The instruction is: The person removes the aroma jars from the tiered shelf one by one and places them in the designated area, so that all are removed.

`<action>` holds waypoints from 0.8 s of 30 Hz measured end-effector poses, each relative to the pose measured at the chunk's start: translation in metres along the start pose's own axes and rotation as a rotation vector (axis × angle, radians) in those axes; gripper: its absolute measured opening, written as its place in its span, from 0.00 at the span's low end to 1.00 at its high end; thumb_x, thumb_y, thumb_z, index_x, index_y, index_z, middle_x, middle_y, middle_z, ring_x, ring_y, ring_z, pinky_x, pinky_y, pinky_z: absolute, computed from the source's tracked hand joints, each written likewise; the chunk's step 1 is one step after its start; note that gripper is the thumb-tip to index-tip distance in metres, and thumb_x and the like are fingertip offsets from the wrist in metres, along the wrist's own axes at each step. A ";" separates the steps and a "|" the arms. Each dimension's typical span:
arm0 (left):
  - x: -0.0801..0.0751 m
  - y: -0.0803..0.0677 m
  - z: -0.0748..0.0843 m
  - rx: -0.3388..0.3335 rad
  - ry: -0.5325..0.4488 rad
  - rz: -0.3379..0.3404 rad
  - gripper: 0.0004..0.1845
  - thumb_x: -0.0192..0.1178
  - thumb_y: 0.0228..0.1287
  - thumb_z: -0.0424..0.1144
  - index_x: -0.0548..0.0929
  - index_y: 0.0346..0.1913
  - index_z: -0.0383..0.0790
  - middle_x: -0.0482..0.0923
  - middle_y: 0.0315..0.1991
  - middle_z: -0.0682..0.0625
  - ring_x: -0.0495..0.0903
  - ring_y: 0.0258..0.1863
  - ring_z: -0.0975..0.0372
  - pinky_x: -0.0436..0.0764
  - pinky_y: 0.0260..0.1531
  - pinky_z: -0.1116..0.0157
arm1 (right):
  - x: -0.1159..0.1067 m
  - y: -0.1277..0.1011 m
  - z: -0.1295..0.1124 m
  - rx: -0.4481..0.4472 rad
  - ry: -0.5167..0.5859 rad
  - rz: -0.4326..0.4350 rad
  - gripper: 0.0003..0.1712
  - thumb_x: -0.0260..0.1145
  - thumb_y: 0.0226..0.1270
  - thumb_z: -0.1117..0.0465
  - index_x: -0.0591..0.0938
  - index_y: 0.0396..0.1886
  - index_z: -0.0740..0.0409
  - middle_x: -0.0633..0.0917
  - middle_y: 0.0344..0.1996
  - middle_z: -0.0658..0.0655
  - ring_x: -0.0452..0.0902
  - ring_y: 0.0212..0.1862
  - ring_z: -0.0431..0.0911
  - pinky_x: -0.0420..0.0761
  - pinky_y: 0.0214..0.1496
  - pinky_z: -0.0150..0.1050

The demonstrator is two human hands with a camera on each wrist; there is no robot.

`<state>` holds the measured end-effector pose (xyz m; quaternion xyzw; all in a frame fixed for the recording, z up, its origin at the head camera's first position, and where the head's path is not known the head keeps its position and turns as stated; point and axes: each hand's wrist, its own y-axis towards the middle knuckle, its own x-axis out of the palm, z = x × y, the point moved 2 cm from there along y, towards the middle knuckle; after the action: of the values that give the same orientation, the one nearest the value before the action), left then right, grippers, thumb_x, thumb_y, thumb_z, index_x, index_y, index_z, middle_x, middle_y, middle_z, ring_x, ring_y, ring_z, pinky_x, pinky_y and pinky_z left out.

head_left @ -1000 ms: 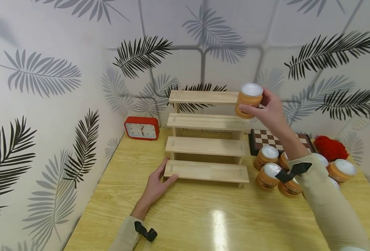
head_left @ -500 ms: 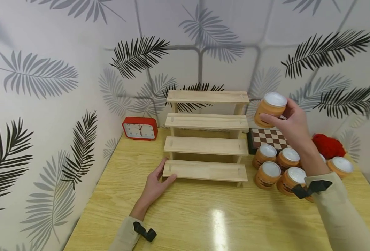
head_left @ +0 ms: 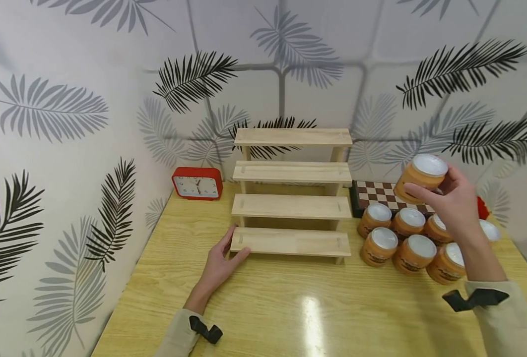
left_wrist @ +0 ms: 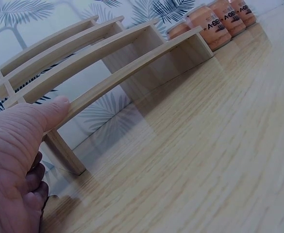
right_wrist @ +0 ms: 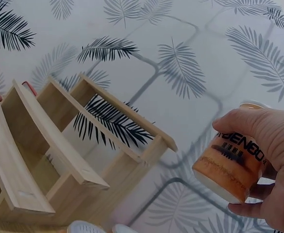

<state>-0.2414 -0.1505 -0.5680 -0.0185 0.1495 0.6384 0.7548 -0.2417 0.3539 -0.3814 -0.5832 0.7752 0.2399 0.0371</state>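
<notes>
A four-tier stepped wooden shelf (head_left: 290, 206) stands on the table, its boards bare. My left hand (head_left: 220, 260) grips the left end of its lowest board, thumb along the front edge, as the left wrist view also shows with the thumb (left_wrist: 54, 110). My right hand (head_left: 457, 201) holds an orange can (head_left: 417, 181) with a silvery top, tilted, above the chessboard (head_left: 372, 195). In the right wrist view this can (right_wrist: 229, 167) shows dark lettering between thumb and fingers. Below it, several matching cans (head_left: 381, 246) stand grouped right of the shelf.
A red clock (head_left: 198, 183) stands left of the shelf near the wall. Behind the right wrist, a red item (head_left: 483, 208) shows in part. The leaf-patterned wall (head_left: 263, 94) rises close behind the shelf. Light wooden tabletop (head_left: 268, 307) stretches in front.
My right hand has carried the can right and down, from beside the top board to over the chessboard. My left hand has kept its grip on the shelf.
</notes>
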 end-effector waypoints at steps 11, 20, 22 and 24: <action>0.000 -0.002 -0.002 0.009 0.003 -0.016 0.46 0.69 0.72 0.40 0.54 0.84 0.37 0.54 0.83 0.44 0.54 0.81 0.52 0.57 0.77 0.48 | -0.041 -0.033 0.036 0.048 0.108 0.132 0.35 0.78 0.60 0.74 0.80 0.66 0.51 0.83 0.50 0.43 0.78 0.45 0.36 0.79 0.40 0.18; -0.003 -0.002 -0.007 0.005 0.005 -0.023 0.46 0.69 0.72 0.40 0.54 0.84 0.39 0.53 0.83 0.45 0.54 0.81 0.56 0.58 0.78 0.52 | -0.073 -0.060 0.060 0.128 0.015 0.243 0.39 0.77 0.61 0.75 0.77 0.71 0.52 0.80 0.54 0.38 0.76 0.53 0.33 0.76 0.48 0.14; -0.003 -0.002 -0.007 0.005 0.004 -0.026 0.46 0.69 0.72 0.41 0.54 0.84 0.39 0.53 0.83 0.45 0.54 0.81 0.56 0.58 0.78 0.52 | -0.079 -0.065 0.065 0.125 0.043 0.257 0.40 0.76 0.60 0.77 0.77 0.71 0.52 0.81 0.54 0.38 0.76 0.53 0.32 0.76 0.49 0.14; -0.003 -0.002 -0.008 0.004 0.005 -0.025 0.46 0.69 0.72 0.41 0.54 0.84 0.38 0.53 0.83 0.45 0.54 0.81 0.55 0.58 0.77 0.51 | -0.085 -0.070 0.070 0.116 0.136 0.280 0.40 0.74 0.58 0.81 0.78 0.69 0.54 0.82 0.53 0.41 0.77 0.52 0.33 0.76 0.49 0.15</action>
<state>-0.2412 -0.1555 -0.5748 -0.0202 0.1524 0.6287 0.7623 -0.1652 0.4437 -0.4372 -0.4814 0.8621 0.1573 -0.0157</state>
